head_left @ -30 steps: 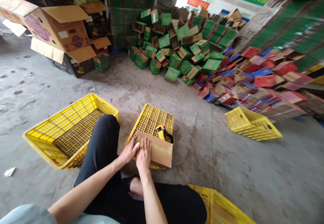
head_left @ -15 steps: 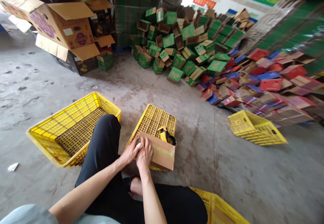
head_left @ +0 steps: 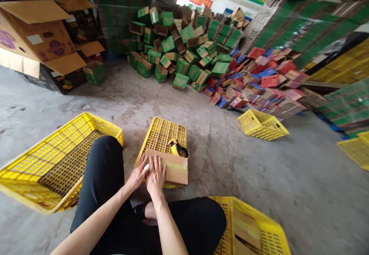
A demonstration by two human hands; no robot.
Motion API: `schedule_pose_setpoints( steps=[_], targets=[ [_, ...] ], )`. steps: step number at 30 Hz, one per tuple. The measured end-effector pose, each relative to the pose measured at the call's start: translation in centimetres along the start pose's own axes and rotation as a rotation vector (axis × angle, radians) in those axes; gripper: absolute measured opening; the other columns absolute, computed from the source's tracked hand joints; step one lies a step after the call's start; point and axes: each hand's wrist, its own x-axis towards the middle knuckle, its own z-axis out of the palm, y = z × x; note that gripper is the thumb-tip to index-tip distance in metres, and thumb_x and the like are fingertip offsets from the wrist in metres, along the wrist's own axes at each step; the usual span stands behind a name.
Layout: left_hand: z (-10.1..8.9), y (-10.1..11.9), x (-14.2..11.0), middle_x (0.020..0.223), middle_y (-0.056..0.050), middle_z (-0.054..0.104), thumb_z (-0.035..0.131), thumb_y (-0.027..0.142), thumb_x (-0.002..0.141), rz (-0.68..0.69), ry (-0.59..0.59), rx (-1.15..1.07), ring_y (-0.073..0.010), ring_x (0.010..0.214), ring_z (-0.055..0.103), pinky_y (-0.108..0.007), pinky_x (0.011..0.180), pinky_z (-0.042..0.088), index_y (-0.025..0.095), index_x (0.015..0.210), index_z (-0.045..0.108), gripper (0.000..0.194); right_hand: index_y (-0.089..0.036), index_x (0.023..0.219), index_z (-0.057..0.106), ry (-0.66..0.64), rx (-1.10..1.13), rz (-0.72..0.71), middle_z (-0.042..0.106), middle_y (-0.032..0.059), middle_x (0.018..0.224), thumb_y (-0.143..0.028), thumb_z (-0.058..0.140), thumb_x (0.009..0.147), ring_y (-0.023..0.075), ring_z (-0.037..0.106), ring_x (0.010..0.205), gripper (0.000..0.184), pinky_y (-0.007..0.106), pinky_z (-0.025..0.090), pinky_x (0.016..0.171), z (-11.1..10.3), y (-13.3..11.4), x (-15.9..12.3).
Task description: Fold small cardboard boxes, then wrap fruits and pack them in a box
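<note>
A brown cardboard box (head_left: pixel 176 169) with a strip of tape on its face lies on an upturned yellow crate (head_left: pixel 163 130) in front of me. My left hand (head_left: pixel 138 175) rests at the box's left end, fingers stretched out, with something white around the thumb tip. Beside it, my right hand (head_left: pixel 155 174) lies flat on the cardboard with its fingers spread. The two hands touch or nearly touch at the thumbs. Just beyond the box, a yellow and black tape dispenser (head_left: pixel 179 148) sits on the crate.
An open yellow basket (head_left: pixel 21 170) stands to my left. Another, holding flat cardboard (head_left: pixel 246 228), is by my right knee. A smaller yellow crate (head_left: pixel 261 125) stands farther right. Piles of green boxes (head_left: pixel 180 81) and red and blue boxes (head_left: pixel 270 80) lie ahead; large cartons (head_left: pixel 52 41) are stacked at left.
My view has turned to the right, so the scene sits farther left. The fingers of my right hand have straightened and spread on the box.
</note>
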Motion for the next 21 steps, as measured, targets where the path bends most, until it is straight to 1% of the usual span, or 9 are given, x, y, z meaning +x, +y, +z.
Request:
schedule_pose_setpoints(
  steps=[3, 7, 9, 11, 12, 14, 16, 18, 21],
  targets=[
    [0.2, -0.6, -0.1, 0.169, -0.013, 0.030, 0.039, 0.058, 0.103, 0.034, -0.018, 0.050, -0.0294, 0.157, 0.027, -0.049, 0.129, 0.022, 0.016, 0.158, 0.043, 0.069, -0.025, 0.163, 0.032, 0.014, -0.034, 0.095, 0.036, 0.0109, 0.167, -0.045, 0.032, 0.108, 0.0296, 0.031, 0.156, 0.058, 0.060, 0.026, 0.123, -0.6, 2.7, -0.7],
    [0.3, -0.7, -0.2, 0.171, -0.014, 0.024, 0.038, 0.057, 0.104, 0.027, -0.024, 0.078, -0.0285, 0.158, 0.022, -0.049, 0.129, 0.020, 0.017, 0.160, 0.039, 0.068, -0.016, 0.162, 0.035, 0.025, -0.079, 0.253, 0.035, 0.0152, 0.167, -0.052, 0.024, 0.108, 0.0321, 0.032, 0.155, 0.066, 0.060, 0.025, 0.123, -1.9, 8.4, -1.7],
    [0.3, -0.6, -0.2, 0.172, -0.013, 0.022, 0.039, 0.057, 0.104, 0.023, -0.027, 0.077, -0.0276, 0.158, 0.020, -0.048, 0.129, 0.019, 0.018, 0.160, 0.038, 0.068, -0.012, 0.161, 0.036, 0.056, -0.055, 0.330, 0.033, 0.0174, 0.167, -0.054, 0.020, 0.107, 0.0335, 0.031, 0.155, 0.071, 0.058, 0.026, 0.124, -2.2, 11.1, -2.1],
    [0.3, -0.4, -0.3, 0.172, -0.012, 0.020, 0.040, 0.059, 0.104, 0.019, -0.035, 0.072, -0.0267, 0.159, 0.020, -0.047, 0.130, 0.018, 0.020, 0.161, 0.037, 0.069, -0.009, 0.161, 0.035, 0.108, 0.069, 0.373, 0.030, 0.0198, 0.168, -0.060, 0.019, 0.105, 0.0337, 0.035, 0.153, 0.077, 0.052, 0.031, 0.122, -2.2, 13.1, -2.4],
    [0.3, -0.3, -0.3, 0.172, -0.012, 0.020, 0.040, 0.060, 0.103, 0.014, -0.036, 0.071, -0.0267, 0.159, 0.020, -0.047, 0.130, 0.017, 0.020, 0.161, 0.036, 0.070, -0.008, 0.161, 0.035, 0.134, 0.169, 0.397, 0.031, 0.0210, 0.168, -0.063, 0.020, 0.103, 0.0333, 0.039, 0.151, 0.082, 0.048, 0.035, 0.121, -2.0, 13.8, -2.5],
    [0.5, -0.2, -0.3, 0.172, -0.013, 0.019, 0.039, 0.063, 0.103, -0.002, -0.029, 0.072, -0.0272, 0.159, 0.019, -0.047, 0.130, 0.017, 0.019, 0.161, 0.035, 0.073, -0.003, 0.159, 0.035, 0.172, 0.351, 0.445, 0.037, 0.0245, 0.164, -0.069, 0.022, 0.099, 0.0331, 0.047, 0.146, 0.091, 0.042, 0.041, 0.116, -1.7, 14.7, -2.4],
    [0.6, 0.0, -0.3, 0.173, -0.014, 0.018, 0.038, 0.065, 0.102, -0.020, -0.020, 0.069, -0.0275, 0.159, 0.018, -0.047, 0.130, 0.016, 0.018, 0.163, 0.031, 0.077, 0.000, 0.156, 0.040, 0.188, 0.448, 0.483, 0.047, 0.0268, 0.156, -0.072, 0.025, 0.096, 0.0339, 0.052, 0.140, 0.094, 0.042, 0.044, 0.113, -1.4, 15.4, -2.1],
    [0.7, 0.0, -0.2, 0.173, -0.015, 0.016, 0.038, 0.067, 0.101, -0.032, -0.020, 0.060, -0.0271, 0.160, 0.017, -0.047, 0.130, 0.016, 0.019, 0.164, 0.026, 0.081, -0.002, 0.152, 0.047, 0.192, 0.474, 0.504, 0.055, 0.0264, 0.149, -0.070, 0.030, 0.095, 0.0341, 0.057, 0.135, 0.090, 0.043, 0.045, 0.111, -1.3, 15.9, -1.7],
    [0.9, -0.1, -0.2, 0.174, -0.015, 0.015, 0.037, 0.070, 0.100, -0.037, -0.018, 0.053, -0.0268, 0.160, 0.015, -0.045, 0.130, 0.015, 0.019, 0.165, 0.023, 0.084, -0.007, 0.147, 0.055, 0.190, 0.527, 0.541, 0.063, 0.0239, 0.141, -0.065, 0.042, 0.092, 0.0333, 0.062, 0.128, 0.082, 0.042, 0.048, 0.107, -1.2, 16.8, -1.3]
  ],
)
